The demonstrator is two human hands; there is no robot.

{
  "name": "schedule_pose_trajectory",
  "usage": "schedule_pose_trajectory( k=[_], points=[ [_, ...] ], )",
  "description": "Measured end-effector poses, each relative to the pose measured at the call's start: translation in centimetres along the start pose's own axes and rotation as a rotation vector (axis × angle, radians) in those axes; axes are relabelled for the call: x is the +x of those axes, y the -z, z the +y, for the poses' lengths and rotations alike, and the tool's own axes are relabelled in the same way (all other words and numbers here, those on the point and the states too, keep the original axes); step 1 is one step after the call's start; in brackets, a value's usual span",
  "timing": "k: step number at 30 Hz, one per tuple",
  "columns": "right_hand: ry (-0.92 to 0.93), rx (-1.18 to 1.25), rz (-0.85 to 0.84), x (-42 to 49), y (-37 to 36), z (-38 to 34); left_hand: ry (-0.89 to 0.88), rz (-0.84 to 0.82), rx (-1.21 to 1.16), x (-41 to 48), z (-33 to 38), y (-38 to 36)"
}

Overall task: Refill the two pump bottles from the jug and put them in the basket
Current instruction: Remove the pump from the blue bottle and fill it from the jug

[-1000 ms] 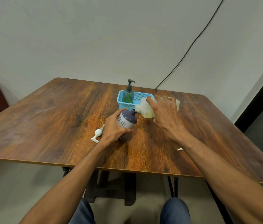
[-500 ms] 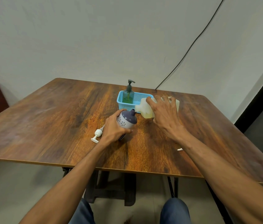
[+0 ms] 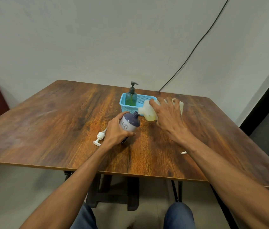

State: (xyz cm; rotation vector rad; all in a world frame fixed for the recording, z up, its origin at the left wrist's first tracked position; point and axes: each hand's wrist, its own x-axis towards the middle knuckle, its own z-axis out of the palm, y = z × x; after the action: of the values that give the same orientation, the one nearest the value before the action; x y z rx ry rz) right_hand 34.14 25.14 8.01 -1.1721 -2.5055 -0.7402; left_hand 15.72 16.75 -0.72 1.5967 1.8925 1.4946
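Note:
My left hand point(image 3: 114, 133) grips a purple-and-white pump bottle point(image 3: 129, 123) with its pump off, tilted so its open neck points toward the jug. My right hand point(image 3: 168, 118) holds the pale translucent jug point(image 3: 148, 111), tipped on its side with its spout at the bottle's neck. The bottle's white pump head point(image 3: 99, 138) lies on the table left of my left hand. A green pump bottle point(image 3: 131, 97) with a dark pump stands upright in the left end of the blue basket point(image 3: 144, 99), just behind the jug.
The wooden table point(image 3: 48, 126) runs to a front edge near my knees. A small white cap or scrap point(image 3: 183, 152) lies beside my right forearm. A black cable point(image 3: 196, 45) hangs down the wall behind the table's far right.

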Motion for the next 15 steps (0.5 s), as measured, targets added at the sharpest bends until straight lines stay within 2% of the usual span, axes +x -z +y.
schedule_pose_trajectory(
  k=[15],
  points=[
    [0.002, -0.004, 0.003, -0.02, 0.07, -0.12, -0.007, -0.004, -0.008, 0.06, -0.14, -0.02]
  ],
)
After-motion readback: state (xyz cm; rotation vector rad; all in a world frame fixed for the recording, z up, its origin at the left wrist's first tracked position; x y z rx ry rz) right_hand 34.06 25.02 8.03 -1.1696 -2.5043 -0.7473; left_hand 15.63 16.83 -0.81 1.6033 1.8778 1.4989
